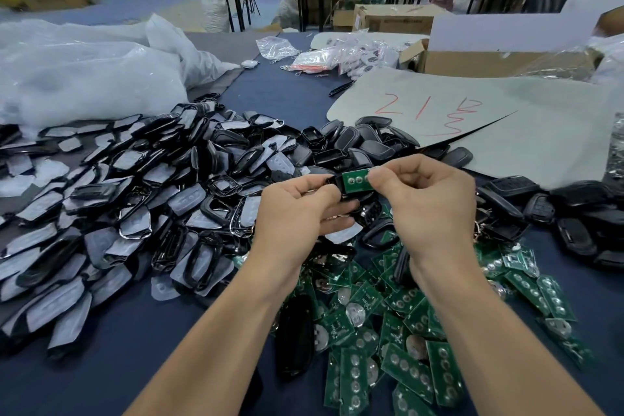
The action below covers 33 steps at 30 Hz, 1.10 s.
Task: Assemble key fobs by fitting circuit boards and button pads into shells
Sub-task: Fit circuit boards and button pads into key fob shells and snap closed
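Circuit board [354, 180] looks thin, stiff, light, likely fragile; best held by edges. Right hand [429, 199] pinches its 3 o'clock end; left hand [297, 209] grips black shell [336, 182] at 9 o'clock.

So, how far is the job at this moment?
Done: some closed black fobs at the right look finished. In hand: the left hand holds a shell; the right hand pinches a green board at its opening. Left: big heaps of padded shells and loose boards wait.
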{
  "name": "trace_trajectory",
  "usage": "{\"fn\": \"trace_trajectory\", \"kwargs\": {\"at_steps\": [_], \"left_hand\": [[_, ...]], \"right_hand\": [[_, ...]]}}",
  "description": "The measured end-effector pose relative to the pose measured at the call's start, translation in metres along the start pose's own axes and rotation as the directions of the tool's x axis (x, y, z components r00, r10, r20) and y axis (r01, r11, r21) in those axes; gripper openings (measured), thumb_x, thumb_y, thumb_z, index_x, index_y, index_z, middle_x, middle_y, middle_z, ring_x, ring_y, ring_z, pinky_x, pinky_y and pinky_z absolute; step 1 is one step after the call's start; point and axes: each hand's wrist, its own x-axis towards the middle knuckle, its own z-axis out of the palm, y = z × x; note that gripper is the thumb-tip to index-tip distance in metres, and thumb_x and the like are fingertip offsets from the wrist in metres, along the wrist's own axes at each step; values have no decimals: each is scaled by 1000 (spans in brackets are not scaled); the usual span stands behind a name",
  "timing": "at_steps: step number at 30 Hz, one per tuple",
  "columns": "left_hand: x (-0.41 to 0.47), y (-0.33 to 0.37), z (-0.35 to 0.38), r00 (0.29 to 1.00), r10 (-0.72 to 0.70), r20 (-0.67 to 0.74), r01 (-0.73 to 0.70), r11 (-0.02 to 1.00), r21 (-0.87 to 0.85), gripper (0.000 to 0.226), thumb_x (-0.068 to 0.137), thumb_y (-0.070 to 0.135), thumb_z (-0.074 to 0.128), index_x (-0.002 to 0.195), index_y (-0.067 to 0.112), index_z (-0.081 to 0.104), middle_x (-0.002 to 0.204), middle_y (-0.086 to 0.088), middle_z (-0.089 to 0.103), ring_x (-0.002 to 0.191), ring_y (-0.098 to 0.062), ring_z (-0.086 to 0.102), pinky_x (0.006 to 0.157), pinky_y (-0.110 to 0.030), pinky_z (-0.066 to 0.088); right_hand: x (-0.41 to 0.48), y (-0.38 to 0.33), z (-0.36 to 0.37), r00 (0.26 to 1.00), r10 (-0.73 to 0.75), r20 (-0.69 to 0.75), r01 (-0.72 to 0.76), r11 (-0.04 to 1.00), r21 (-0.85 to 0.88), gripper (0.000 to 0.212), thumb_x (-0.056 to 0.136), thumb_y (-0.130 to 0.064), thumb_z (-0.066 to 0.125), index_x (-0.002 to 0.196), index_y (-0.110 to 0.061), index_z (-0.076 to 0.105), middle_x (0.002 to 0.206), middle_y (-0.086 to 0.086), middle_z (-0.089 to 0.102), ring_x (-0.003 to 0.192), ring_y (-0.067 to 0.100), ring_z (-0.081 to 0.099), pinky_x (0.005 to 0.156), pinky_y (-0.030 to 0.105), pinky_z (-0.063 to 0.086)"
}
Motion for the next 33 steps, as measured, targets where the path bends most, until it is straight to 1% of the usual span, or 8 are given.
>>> {"fn": "trace_trajectory", "kwargs": {"at_steps": [3, 8, 14, 18, 24, 29, 31, 33], "left_hand": [[-1, 1, 1, 1000, 2, 19, -2, 1000, -19, 13, 99, -1, 63, 104, 1, 75, 94, -12, 81, 86, -26, 80, 64, -27, 63], [-1, 0, -1, 999, 7, 34, -6, 1000, -13, 16, 101, -1, 61, 103, 5, 76, 95, -10, 81, 88, -26, 80, 65, -27, 63], [-2, 0, 0, 999, 27, 37, -28, 999, 30, 15, 98, -1, 66, 103, 6, 77, 91, -12, 81, 84, -27, 80, 66, -27, 63], [-4, -1, 1, 998, 69, 14, -70, 995, 72, 19, 94, -1, 70, 91, 16, 78, 84, -11, 81, 79, -27, 80, 65, -27, 63], [-3, -1, 0, 993, 109, -39, -106, 991, 85, 13, 89, -2, 76, 95, 9, 78, 78, -11, 80, 72, -28, 79, 62, -26, 62], [-5, 1, 2, 987, 134, -89, -126, 988, 94, 19, 86, -3, 78, 88, 16, 79, 73, -10, 78, 65, -25, 78, 57, -24, 60], [-5, 3, 1, 991, 122, -59, -118, 991, 65, 31, 88, -3, 77, 72, 23, 83, 75, -10, 79, 66, -24, 78, 58, -23, 60], [-4, 3, -1, 993, 113, -13, -113, 992, 59, 41, 89, -3, 75, 71, 33, 84, 77, -10, 80, 68, -23, 79, 60, -22, 60]], "right_hand": [[2, 1, -2, 1000, 5, 11, -5, 1000, 12, 7, 73, -30, 84, 75, -34, 78, 66, -5, 73, 58, 11, 62, 65, 43, 59], [7, 2, -6, 994, -4, 109, -5, 996, 85, 22, 79, -13, 84, 68, -30, 78, 63, -6, 72, 56, 5, 61, 59, 19, 51], [5, 6, -6, 998, -25, 63, 28, 998, -52, 13, 79, -24, 86, 72, -32, 77, 65, -7, 72, 56, 9, 61, 58, 31, 54], [4, 5, -5, 995, -90, 47, 95, 986, -140, 16, 78, -25, 87, 68, -29, 76, 61, -11, 70, 49, 2, 57, 50, 18, 47], [-2, 0, -5, 990, -134, 41, 139, 971, -193, 21, 79, -23, 87, 64, -29, 73, 59, -18, 68, 50, -1, 58, 50, 11, 43], [-9, 1, 1, 985, -168, -42, 150, 948, -281, 19, 76, -45, 84, 82, -33, 71, 76, -29, 67, 66, -1, 64, 59, 13, 44], [-7, 4, 1, 994, -110, 21, 112, 951, -289, 21, 79, -50, 79, 93, -37, 69, 78, -26, 69, 68, -1, 65, 61, 13, 45], [-4, 5, 3, 986, -30, 163, 46, 994, -99, 1, 88, -33, 76, 86, -32, 76, 70, -14, 72, 58, 2, 61, 60, 21, 48]]}}
